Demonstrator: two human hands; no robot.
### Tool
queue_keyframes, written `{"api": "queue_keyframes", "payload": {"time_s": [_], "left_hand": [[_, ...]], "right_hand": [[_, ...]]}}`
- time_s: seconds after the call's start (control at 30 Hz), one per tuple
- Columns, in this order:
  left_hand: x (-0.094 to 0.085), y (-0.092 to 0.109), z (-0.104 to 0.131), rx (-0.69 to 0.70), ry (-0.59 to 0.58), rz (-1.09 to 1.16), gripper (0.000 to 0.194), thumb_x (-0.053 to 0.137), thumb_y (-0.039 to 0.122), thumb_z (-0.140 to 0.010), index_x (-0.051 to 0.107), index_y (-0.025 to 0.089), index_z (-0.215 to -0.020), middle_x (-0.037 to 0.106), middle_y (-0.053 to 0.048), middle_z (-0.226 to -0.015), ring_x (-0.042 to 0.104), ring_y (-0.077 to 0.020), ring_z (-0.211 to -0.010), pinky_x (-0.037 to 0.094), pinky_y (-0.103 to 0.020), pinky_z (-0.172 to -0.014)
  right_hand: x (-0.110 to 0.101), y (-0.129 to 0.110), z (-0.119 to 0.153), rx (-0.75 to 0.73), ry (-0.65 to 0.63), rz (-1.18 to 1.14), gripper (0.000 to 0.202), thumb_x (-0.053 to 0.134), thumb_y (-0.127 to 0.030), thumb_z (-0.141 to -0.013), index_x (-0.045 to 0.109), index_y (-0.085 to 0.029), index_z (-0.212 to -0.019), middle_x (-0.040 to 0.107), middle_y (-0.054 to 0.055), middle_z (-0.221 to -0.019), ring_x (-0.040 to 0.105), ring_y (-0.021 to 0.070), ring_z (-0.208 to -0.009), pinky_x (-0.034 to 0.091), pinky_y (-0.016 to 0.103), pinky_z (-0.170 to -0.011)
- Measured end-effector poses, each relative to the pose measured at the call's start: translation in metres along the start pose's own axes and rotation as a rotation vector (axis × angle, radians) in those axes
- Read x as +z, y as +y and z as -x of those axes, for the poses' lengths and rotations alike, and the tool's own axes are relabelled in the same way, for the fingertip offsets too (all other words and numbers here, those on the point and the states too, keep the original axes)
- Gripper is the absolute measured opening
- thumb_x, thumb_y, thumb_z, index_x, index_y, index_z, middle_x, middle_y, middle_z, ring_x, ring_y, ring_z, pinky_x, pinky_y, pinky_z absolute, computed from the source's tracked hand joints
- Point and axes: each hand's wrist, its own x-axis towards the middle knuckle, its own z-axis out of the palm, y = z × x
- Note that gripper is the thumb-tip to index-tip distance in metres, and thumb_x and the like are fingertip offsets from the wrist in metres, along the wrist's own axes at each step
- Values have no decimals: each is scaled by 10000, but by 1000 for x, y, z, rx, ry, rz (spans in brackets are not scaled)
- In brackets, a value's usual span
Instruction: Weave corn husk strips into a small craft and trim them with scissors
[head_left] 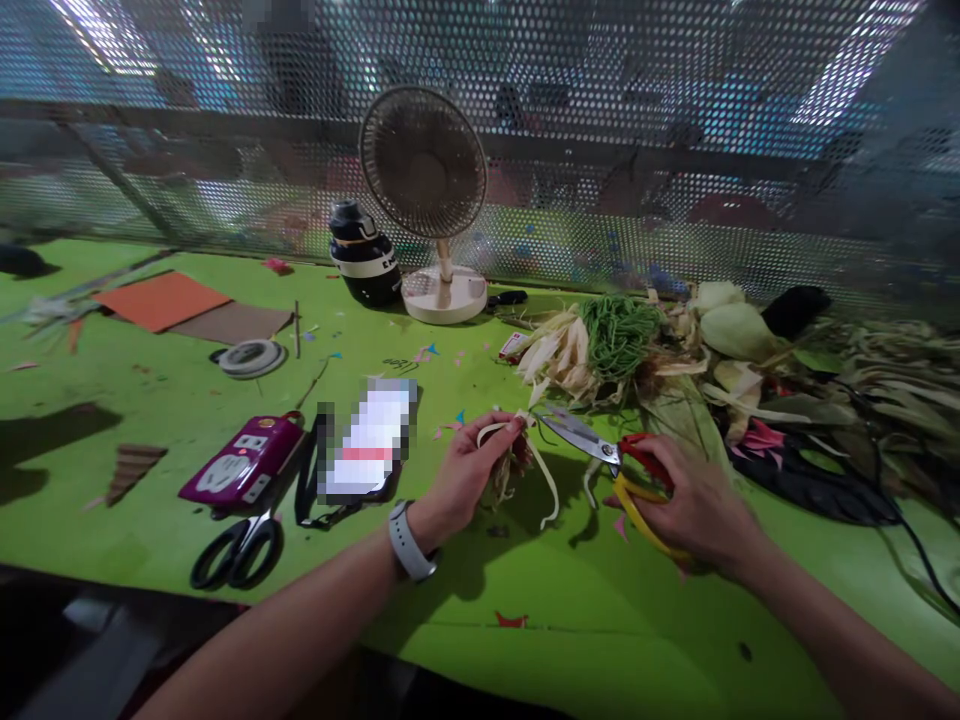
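Pinched in my left hand [476, 465] is a small bundle of dried husk [511, 472], with pale strips curling out of it and one hanging down to the right. My right hand [694, 500] grips scissors [592, 440] with one red and one yellow handle loop. Their blades point left, partly spread, with the tips close to the top of the bundle; whether they touch it I cannot tell. A loose pale strip [591, 485] lies below the blades. Behind the hands sit dried corn husks [559, 350] and a heap of green strands [619, 335].
Black-handled scissors [238, 550], a purple power strip [244, 462] and a phone [371, 440] lie to the left. Farther back are a tape roll [253, 358], orange sheet [161, 300], black bottle [366, 260] and fan [444, 295]. A black cable [919, 550] runs at right.
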Motion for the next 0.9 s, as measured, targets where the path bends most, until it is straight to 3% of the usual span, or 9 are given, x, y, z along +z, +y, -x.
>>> {"api": "queue_keyframes", "payload": {"time_s": [0.33, 0.9], "left_hand": [[0, -3, 2, 15, -57, -97, 227, 722, 354, -720, 657, 178, -849, 665, 14, -672, 602, -74, -581, 506, -171, -559], [-1, -2, 3, 62, -33, -161, 203, 717, 352, -723, 662, 186, -827, 672, 12, -666, 608, -75, -580, 501, -169, -570]], "right_hand": [[0, -3, -1, -19, 34, 50, 418, 579, -498, -793, 557, -168, -1049, 678, 117, -1012, 669, 256, -867, 495, 311, -626], [0, 2, 2, -25, 32, 102, 352, 570, -463, -804, 587, -188, -1024, 694, 91, -990, 684, 237, -810, 485, 302, -582]]}}
